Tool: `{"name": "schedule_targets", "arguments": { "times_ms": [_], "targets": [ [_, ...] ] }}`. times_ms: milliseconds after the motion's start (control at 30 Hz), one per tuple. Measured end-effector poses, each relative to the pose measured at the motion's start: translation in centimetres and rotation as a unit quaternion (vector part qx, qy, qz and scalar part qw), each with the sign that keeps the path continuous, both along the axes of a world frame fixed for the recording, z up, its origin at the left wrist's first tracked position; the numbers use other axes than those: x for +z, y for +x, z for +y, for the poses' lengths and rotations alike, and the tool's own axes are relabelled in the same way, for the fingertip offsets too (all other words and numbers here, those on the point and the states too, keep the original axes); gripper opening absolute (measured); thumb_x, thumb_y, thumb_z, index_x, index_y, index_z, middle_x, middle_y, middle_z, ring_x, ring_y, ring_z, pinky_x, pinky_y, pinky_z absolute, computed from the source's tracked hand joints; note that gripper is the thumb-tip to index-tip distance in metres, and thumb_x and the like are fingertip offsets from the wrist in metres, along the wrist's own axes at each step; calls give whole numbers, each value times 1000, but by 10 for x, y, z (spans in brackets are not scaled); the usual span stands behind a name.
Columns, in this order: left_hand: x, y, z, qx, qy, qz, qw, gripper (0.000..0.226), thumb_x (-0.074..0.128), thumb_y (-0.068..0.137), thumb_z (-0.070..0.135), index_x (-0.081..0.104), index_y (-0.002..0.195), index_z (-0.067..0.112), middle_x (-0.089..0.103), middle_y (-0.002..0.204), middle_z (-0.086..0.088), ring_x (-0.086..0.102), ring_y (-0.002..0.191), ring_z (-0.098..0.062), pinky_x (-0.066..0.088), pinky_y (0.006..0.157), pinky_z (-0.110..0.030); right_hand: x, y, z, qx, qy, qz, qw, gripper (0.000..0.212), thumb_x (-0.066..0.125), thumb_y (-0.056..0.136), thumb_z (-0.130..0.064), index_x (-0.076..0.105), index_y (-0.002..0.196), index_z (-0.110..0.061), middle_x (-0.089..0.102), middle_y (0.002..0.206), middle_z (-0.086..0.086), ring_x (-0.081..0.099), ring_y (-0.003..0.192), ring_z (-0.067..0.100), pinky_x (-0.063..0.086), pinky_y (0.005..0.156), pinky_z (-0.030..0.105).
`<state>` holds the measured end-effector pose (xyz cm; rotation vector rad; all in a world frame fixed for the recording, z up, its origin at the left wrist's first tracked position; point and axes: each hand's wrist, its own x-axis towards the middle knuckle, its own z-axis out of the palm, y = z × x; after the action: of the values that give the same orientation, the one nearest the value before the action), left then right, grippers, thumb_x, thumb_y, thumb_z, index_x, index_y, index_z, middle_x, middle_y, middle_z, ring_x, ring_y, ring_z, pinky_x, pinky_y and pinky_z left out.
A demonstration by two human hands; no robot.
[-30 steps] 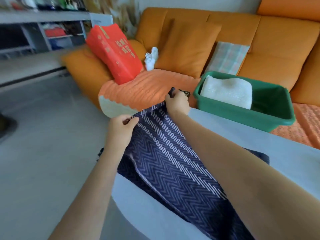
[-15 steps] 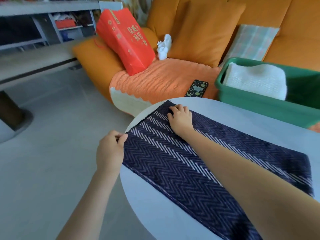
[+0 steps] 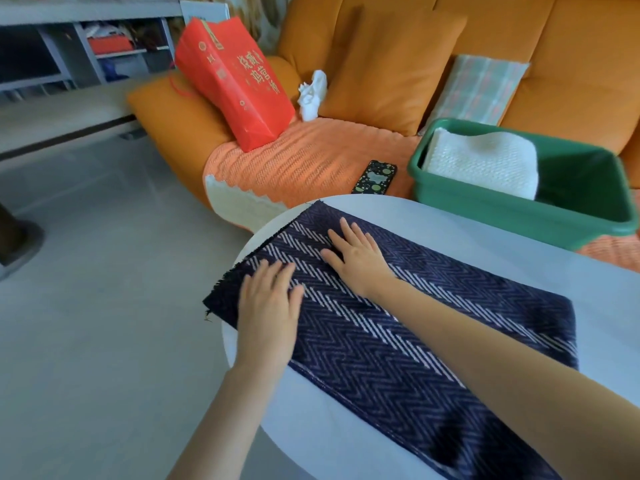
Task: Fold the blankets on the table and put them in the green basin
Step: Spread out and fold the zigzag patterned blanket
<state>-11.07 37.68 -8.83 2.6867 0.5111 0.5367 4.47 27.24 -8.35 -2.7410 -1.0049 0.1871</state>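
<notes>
One long woven herringbone blanket (image 3: 381, 341)

A home, by every sign a living room. Dominated by a wide orange sofa (image 3: 571, 81) with a loose back cushion (image 3: 388, 74) and a checked pillow (image 3: 478, 88) propped against it. Draped over the seat, a knitted orange throw (image 3: 311, 164) with a scalloped cream edge, carrying a red paper gift bag (image 3: 235, 88) printed in gold characters and a phone (image 3: 374, 177) in a patterned case. In front, a round white surface (image 3: 485, 237); just beyond its far edge, a green basin (image 3: 519, 216) holding a folded white blanket (image 3: 485, 161). Off to the left, grey open shelving (image 3: 86, 46) stuffed with household odds and ends, above a pale smooth floor (image 3: 104, 306).
</notes>
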Motion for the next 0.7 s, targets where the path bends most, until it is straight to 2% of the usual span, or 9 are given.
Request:
{"name": "schedule_targets", "arguments": {
  "times_ms": [67,167,233,300,400,467,600,667,700],
  "targets": [
    [-15,-4,-16,-20,33,69,997,65,8,94,54,26,147,20,22,154,-3,14,144,-20,8,116,-38,-4,-6,-20,7,-40,1,999,61,17,99,-52,1,152,-25,-11,158,2,-12,145,19,-6,117,37],
    [-22,-5,-20,-4,78,117,990,78,-11,83,56,14,149,24,11,156,-2,8,145,-19,6,116,-40,-8,-7,-33,16,-50,0,999,61,14,99,-53,-2,151,-27,-11,158,0,-14,145,16,-8,117,35],
    [-19,-3,-19,6,83,165,983,71,-11,86,57,0,149,25,-3,158,0,-4,145,-17,0,116,-40,-4,-8,-34,26,-20,34,999,61,18,99,-51,1,151,-25,-9,159,0,-12,145,16,-8,117,35],
    [-10,-3,-22,11,76,208,975,59,2,97,49,-5,149,24,-9,157,-1,-10,144,-17,-1,117,-42,1,-12,-45,26,18,75,997,60,22,100,-48,6,152,-23,-7,159,1,-10,146,16,-7,118,35],
    [7,-9,-43,4,66,238,969,53,12,101,37,-1,150,19,-7,158,-5,-11,144,-20,-1,117,-46,6,-24,-91,21,-4,56,998,61,19,99,-51,4,152,-24,-14,158,-1,-14,145,16,-10,116,35],
    [17,-10,-69,-28,59,189,980,52,15,102,36,4,150,19,-3,158,-3,-9,144,-19,-2,117,-42,11,-36,-131,-6,-28,17,999,67,12,94,-58,-2,151,-27,-18,156,-6,-19,144,14,-13,115,33],
    [20,-18,-149,-181,-5,147,972,61,2,96,52,5,150,25,-1,158,5,-8,144,-11,-5,116,-38,10,-62,-206,-77,-59,0,995,95,-18,68,-77,-11,149,-27,-19,155,-7,-20,143,13,-12,115,33],
    [9,-29,-180,-236,33,201,950,73,-7,90,60,22,148,26,15,156,1,13,144,-16,4,116,-45,1,-72,-229,-91,-66,5,994,110,-31,53,-83,-13,148,-29,-17,156,-6,-19,143,13,-12,114,31],
    [3,-34,-188,-239,43,226,943,73,-6,93,58,36,143,25,28,152,-2,29,139,-20,13,111,-49,-4,-74,-235,-98,-63,6,993,108,-30,54,-83,-13,147,-31,-17,157,-6,-19,143,12,-13,114,30]
  ]
}}
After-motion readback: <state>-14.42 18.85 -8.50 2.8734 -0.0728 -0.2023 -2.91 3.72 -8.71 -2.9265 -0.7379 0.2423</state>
